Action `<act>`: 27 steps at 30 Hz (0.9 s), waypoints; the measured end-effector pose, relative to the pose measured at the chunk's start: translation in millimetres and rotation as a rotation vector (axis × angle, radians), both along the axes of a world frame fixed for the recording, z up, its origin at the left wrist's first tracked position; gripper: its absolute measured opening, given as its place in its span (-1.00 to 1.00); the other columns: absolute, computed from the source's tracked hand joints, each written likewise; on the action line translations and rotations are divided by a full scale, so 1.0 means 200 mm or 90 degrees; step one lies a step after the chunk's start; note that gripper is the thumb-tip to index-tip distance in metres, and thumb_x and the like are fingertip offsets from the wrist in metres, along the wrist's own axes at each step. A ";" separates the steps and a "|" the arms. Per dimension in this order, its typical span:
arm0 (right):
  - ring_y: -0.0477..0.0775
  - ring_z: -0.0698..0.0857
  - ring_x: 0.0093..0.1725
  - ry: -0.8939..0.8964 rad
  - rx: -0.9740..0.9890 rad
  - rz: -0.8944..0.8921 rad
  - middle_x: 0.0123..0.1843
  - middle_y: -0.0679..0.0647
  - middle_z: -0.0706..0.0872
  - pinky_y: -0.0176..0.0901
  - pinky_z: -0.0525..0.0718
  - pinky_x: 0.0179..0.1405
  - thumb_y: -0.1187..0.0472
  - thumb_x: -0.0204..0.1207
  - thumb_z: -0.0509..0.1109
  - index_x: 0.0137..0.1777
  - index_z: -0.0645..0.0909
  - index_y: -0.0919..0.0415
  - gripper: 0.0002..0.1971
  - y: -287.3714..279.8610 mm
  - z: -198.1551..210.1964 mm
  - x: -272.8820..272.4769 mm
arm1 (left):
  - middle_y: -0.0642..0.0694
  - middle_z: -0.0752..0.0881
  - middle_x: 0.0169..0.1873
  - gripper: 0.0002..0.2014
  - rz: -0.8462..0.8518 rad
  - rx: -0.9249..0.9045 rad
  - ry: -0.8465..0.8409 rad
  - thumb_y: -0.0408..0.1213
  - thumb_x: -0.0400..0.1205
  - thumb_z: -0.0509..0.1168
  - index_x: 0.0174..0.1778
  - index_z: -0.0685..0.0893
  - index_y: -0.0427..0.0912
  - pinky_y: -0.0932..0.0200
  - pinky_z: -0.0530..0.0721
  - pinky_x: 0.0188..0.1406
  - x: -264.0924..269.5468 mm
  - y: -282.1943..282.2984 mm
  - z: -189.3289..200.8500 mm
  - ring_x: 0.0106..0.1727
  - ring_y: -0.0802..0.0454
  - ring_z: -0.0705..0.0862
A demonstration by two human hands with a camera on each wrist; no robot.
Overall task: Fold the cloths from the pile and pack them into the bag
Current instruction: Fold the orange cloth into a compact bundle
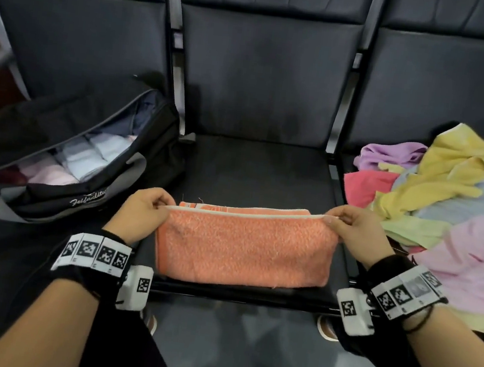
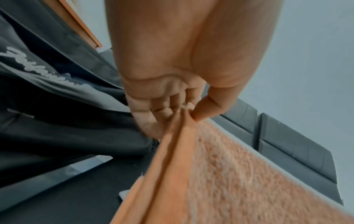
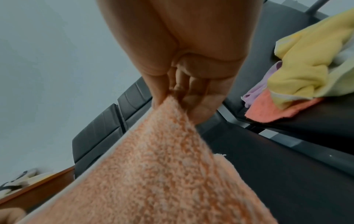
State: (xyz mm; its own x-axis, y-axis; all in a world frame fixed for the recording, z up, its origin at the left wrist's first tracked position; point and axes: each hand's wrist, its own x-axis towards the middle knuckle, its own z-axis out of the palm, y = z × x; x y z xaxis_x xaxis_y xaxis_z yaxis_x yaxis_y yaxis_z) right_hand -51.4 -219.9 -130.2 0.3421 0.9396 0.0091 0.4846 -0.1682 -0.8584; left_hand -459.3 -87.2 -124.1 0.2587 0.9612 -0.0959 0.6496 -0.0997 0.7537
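Nearest, two forearms with marker-printed wristbands reach over the front edge of the middle seat (image 1: pixel 255 166), where an orange towel (image 1: pixel 243 249) lies folded. The left hand (image 1: pixel 141 212) pinches the towel's upper left corner between thumb and fingers, and the right hand (image 1: pixel 353 232) pinches the upper right corner likewise; the wrist views show curled fingers (image 2: pixel 161 112) closed on the hem, though the fingertips are partly buried in terry. A lower layer peeks out behind the raised white-trimmed edge. Left of it on the next seat sits the open black bag (image 1: pixel 64 155), its folded pale cloths half-hidden under the flap. Right, the pile of cloths (image 1: pixel 446 196) runs off frame.
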 end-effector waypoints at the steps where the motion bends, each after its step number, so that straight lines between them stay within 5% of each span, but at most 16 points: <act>1: -0.12 0.71 -0.31 -0.018 0.000 -0.010 -0.28 -0.01 0.80 -0.11 0.69 -0.22 0.30 0.53 0.51 -0.18 0.76 0.15 -0.92 0.03 -0.02 0.01 | -0.03 0.77 -0.35 -0.73 0.009 0.008 -0.001 -0.53 0.49 0.32 -0.26 0.76 -0.04 0.11 0.63 -0.19 0.01 0.02 -0.03 -0.31 0.07 0.67; 9: -0.14 0.71 -0.26 -0.083 -0.033 -0.027 -0.27 -0.11 0.77 -0.16 0.67 -0.18 0.31 0.51 0.50 -0.20 0.76 0.13 -0.90 0.27 -0.10 0.05 | 0.12 0.74 -0.43 -0.77 0.018 0.029 0.037 -0.44 0.49 0.34 -0.25 0.74 0.04 0.19 0.58 -0.30 0.07 0.24 -0.16 -0.42 0.28 0.62; 14: -0.07 0.73 -0.20 -0.135 -0.071 -0.036 -0.26 -0.12 0.77 -0.18 0.61 -0.14 0.25 0.50 0.50 -0.27 0.70 -0.05 -0.82 0.38 -0.21 0.08 | 0.08 0.76 -0.31 -0.76 0.006 -0.013 0.090 -0.43 0.52 0.33 -0.23 0.71 0.07 0.21 0.57 -0.24 0.13 0.34 -0.26 -0.21 0.12 0.72; 17: 0.02 0.73 -0.08 -0.175 -0.151 -0.057 -0.15 -0.04 0.77 -0.23 0.53 -0.04 0.16 0.52 0.50 -0.01 0.73 0.05 -0.92 0.40 -0.30 0.07 | 0.01 0.75 -0.02 -0.74 0.036 -0.076 0.120 -0.41 0.58 0.33 0.12 0.72 -0.04 0.15 0.63 -0.01 0.16 0.33 -0.34 0.03 -0.03 0.74; 20: 0.05 0.65 -0.03 -0.198 -0.229 -0.059 -0.12 -0.04 0.69 -0.22 0.46 0.02 0.07 0.57 0.45 0.31 0.63 0.18 -0.64 0.34 -0.37 0.08 | -0.11 0.65 0.19 -0.62 0.055 -0.084 0.138 -0.33 0.61 0.37 0.37 0.62 -0.12 -0.05 0.65 0.26 0.14 0.28 -0.38 0.10 -0.09 0.71; 24: 0.14 0.72 -0.01 -0.159 -0.260 -0.085 -0.23 -0.09 0.65 -0.14 0.51 -0.08 0.00 0.56 0.43 0.13 0.70 0.17 -0.72 0.19 -0.39 0.03 | -0.07 0.69 -0.05 -0.81 0.059 -0.102 0.147 -0.30 0.59 0.40 0.09 0.64 -0.03 0.21 0.54 -0.15 0.10 0.16 -0.38 -0.04 0.01 0.68; 27: 0.08 0.70 -0.14 -0.133 -0.265 -0.091 -0.25 -0.10 0.68 -0.14 0.48 -0.30 -0.02 0.55 0.43 -0.04 0.68 0.11 -0.80 0.09 -0.40 -0.06 | -0.14 0.69 -0.07 -0.83 0.040 -0.134 0.180 -0.33 0.56 0.39 0.02 0.66 -0.03 0.07 0.58 -0.07 0.10 0.06 -0.35 0.01 -0.14 0.70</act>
State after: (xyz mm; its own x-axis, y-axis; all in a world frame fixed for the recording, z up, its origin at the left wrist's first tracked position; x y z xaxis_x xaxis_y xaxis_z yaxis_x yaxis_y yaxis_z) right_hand -63.2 -202.1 -209.3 0.4993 0.8214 -0.2757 0.5860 -0.5545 -0.5908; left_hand -439.1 -74.5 -193.6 0.1346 0.9258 -0.3532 0.8350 0.0859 0.5435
